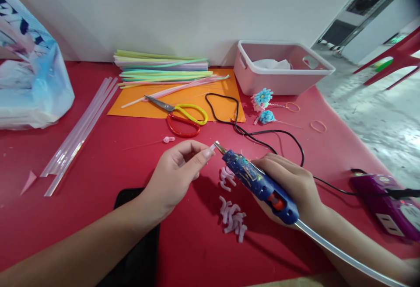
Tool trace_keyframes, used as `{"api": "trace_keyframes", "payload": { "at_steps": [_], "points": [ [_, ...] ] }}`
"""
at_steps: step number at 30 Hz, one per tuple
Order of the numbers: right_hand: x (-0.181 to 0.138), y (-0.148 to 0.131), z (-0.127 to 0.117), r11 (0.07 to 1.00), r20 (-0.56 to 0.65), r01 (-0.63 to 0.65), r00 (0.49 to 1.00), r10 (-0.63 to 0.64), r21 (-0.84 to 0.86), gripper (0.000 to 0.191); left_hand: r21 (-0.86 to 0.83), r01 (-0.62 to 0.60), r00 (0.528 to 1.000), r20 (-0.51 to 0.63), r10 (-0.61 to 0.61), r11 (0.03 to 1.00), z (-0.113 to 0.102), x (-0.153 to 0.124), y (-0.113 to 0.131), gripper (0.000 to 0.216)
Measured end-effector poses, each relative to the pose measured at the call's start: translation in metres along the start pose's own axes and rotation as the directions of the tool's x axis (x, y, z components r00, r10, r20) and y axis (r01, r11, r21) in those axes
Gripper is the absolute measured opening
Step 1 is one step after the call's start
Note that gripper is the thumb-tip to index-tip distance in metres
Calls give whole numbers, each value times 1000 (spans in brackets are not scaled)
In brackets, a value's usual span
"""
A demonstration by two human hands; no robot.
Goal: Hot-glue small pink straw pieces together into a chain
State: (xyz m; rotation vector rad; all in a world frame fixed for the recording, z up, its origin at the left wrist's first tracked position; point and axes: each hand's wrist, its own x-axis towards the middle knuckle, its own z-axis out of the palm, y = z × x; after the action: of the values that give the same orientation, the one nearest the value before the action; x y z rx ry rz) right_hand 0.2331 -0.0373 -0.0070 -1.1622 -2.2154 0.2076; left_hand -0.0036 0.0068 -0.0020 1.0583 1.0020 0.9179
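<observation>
Between the thumb and fingers of my left hand [179, 175] is a short pale-pink fuzzy piece [212, 148], pinched near its end. My right hand [292, 182] is wrapped round a blue hot glue gun [259, 184], whose metal nozzle meets the tip of that piece. A long clear glue stick [344, 252] trails out of the gun's back end. On the red table below the gun lie two small heaps of cut pale-pink pieces, a smaller heap [227, 177] and a larger heap [233, 219]. A pink bud on a thin wire [168, 139] lies beyond my left hand.
Scissors [185, 118] and coloured pipe cleaners [164, 68] lie on orange paper [131, 107]. Clear glue sticks [82, 134] and a plastic bag [36, 81] are left. A pink basket [282, 81], blue flowers [267, 117], black cord [262, 133] and purple power strip [383, 204] are right. A black phone-like slab [141, 252] lies under my left forearm.
</observation>
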Motion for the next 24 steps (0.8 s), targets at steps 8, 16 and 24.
{"api": "trace_keyframes", "payload": {
  "at_steps": [8, 16, 24],
  "points": [
    [-1, 1, 0, 1000, 25, -1, 1000, 1, 11, 25, 41, -4, 1000, -16, 5, 999, 1, 0, 1, 18],
    [-3, -1, 0, 999, 49, -3, 999, 1, 39, 24, 33, -11, 1000, -13, 11, 999, 1, -1, 2, 20],
    [-1, -6, -1, 986, 15, -103, 995, 102, 134, 23, -3, -29, 1000, -7, 29, 1000, 0, 3, -2, 15]
  ]
}}
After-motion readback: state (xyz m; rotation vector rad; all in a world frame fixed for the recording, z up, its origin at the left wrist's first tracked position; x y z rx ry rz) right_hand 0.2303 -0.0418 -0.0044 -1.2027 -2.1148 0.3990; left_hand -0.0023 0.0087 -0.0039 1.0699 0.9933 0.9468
